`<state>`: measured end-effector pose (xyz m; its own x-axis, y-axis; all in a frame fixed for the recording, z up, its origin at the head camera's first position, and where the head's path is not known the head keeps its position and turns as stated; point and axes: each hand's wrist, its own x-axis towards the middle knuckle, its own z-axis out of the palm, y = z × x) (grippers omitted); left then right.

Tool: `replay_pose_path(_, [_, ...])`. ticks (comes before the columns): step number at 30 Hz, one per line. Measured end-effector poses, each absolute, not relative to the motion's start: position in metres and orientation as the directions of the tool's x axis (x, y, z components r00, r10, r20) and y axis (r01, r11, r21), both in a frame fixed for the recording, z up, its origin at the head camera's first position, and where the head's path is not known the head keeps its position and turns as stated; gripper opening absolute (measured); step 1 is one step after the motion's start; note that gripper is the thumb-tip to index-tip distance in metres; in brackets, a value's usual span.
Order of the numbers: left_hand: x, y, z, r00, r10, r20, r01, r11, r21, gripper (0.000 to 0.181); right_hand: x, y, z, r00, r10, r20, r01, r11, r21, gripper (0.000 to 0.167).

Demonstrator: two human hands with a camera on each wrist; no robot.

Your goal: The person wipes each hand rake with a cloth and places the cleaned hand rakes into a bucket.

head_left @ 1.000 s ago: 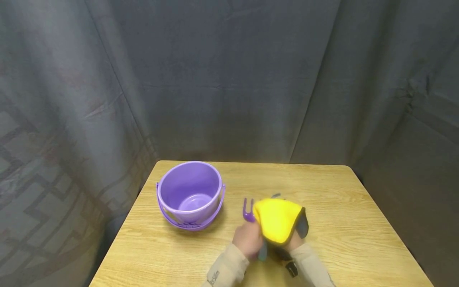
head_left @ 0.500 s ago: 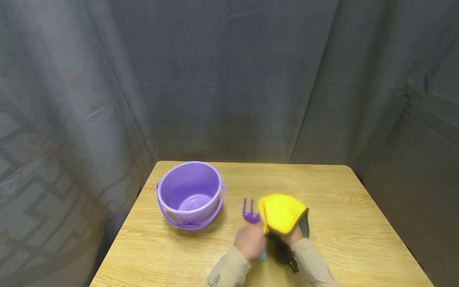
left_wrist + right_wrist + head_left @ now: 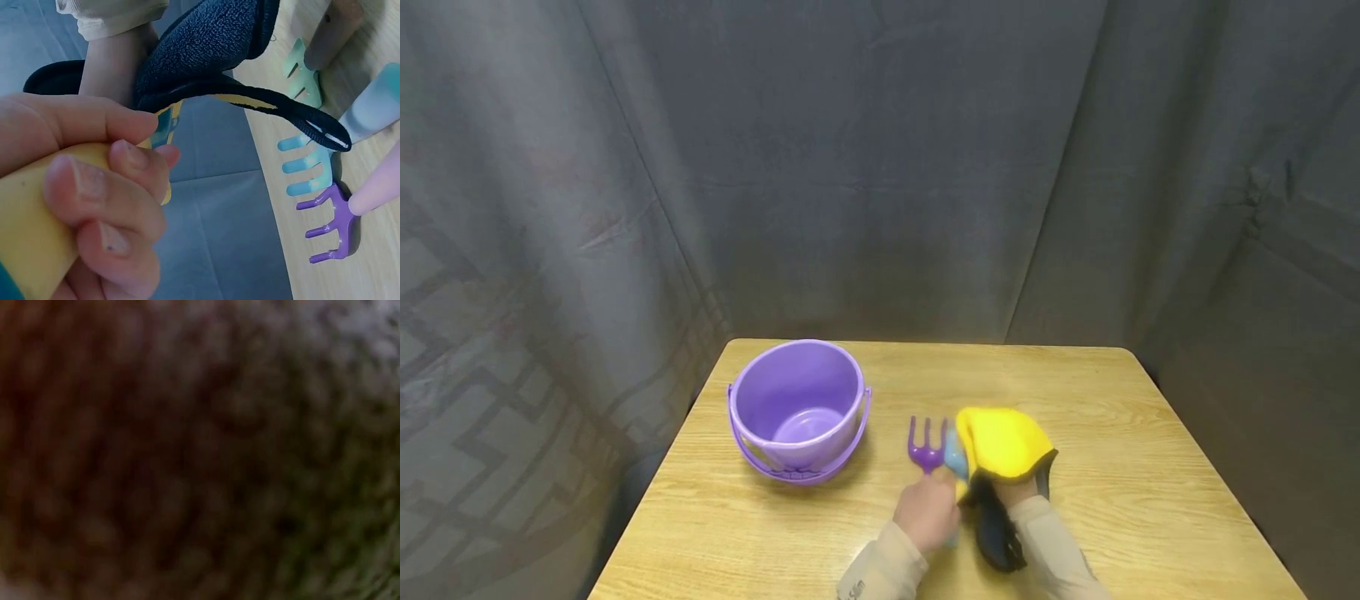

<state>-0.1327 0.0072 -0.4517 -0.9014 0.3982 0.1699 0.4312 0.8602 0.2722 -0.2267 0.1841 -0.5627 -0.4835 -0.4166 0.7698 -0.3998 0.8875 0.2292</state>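
Note:
My left hand (image 3: 927, 510) grips a yellow handle (image 3: 37, 212), its fingers curled round it in the left wrist view. Part of the handle end is teal; the rest of this tool is mostly hidden, so its kind cannot be told. A cloth (image 3: 1006, 443), yellow on one face and dark on the other, drapes over my right hand (image 3: 1017, 492). Most of that hand is hidden inside the cloth, held just right of the left hand. Dark fabric with a hanging loop (image 3: 325, 128) shows in the left wrist view. The right wrist view is dark and blurred.
On the wooden table (image 3: 1120, 500) lie small hand rakes: purple (image 3: 337, 228), light blue (image 3: 319, 172) and green (image 3: 306, 81). A purple bucket (image 3: 797, 400) with its handle lowered stands at the left. Grey curtains (image 3: 880, 208) enclose the back and sides.
The cloth and right hand have shifted to the right, uncovering more of the purple rake and the light blue one. The left hand has moved slightly right, still gripping. The bucket is unmoved.

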Motion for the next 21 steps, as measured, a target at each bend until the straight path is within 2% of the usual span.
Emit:
replay_pose_path(1, [-0.132,0.007,-0.451,-0.901,0.398,0.176,0.432,0.860,0.271,0.018,-0.218,0.178,-0.541,-0.492,-0.396,0.776,-0.403,0.893,0.200,0.016])
replay_pose_path(2, [-0.132,0.007,-0.451,-0.899,0.398,0.182,0.435,0.859,0.271,0.018,-0.213,0.174,-0.526,-0.500,-0.331,0.800,-0.439,0.893,0.096,0.012])
replay_pose_path(3, [-0.132,0.007,-0.451,-0.897,0.400,0.187,0.439,0.856,0.272,0.018,-0.206,0.168,-0.509,-0.538,-0.252,0.804,-0.470,0.882,-0.037,0.015])
replay_pose_path(5, [-0.133,0.007,-0.451,-0.894,0.404,0.193,0.445,0.853,0.272,0.017,-0.203,0.164,-0.494,-0.637,-0.110,0.763,-0.451,0.856,-0.253,0.016])
replay_pose_path(8, [-0.133,0.006,-0.451,-0.893,0.407,0.192,0.447,0.851,0.277,0.015,-0.200,0.162,-0.483,-0.819,0.054,0.571,-0.317,0.787,-0.529,0.030])
replay_pose_path(11, [-0.132,0.006,-0.453,-0.894,0.410,0.179,0.445,0.854,0.270,0.017,-0.198,0.164,-0.483,-0.911,0.076,0.405,-0.201,0.776,-0.598,0.040])
replay_pose_path(14, [-0.132,0.007,-0.456,-0.894,0.417,0.167,0.447,0.858,0.253,0.018,-0.197,0.167,-0.486,-0.925,0.088,0.369,-0.172,0.770,-0.615,0.046])
replay_pose_path(16, [-0.131,0.008,-0.457,-0.893,0.420,0.163,0.449,0.859,0.245,0.017,-0.197,0.168,-0.488,-0.901,0.100,0.422,-0.197,0.772,-0.605,0.046])
replay_pose_path(21, [-0.133,0.010,-0.455,-0.888,0.419,0.189,0.455,0.859,0.233,0.018,-0.203,0.169,-0.488,-0.805,0.147,0.575,-0.285,0.754,-0.592,0.032])
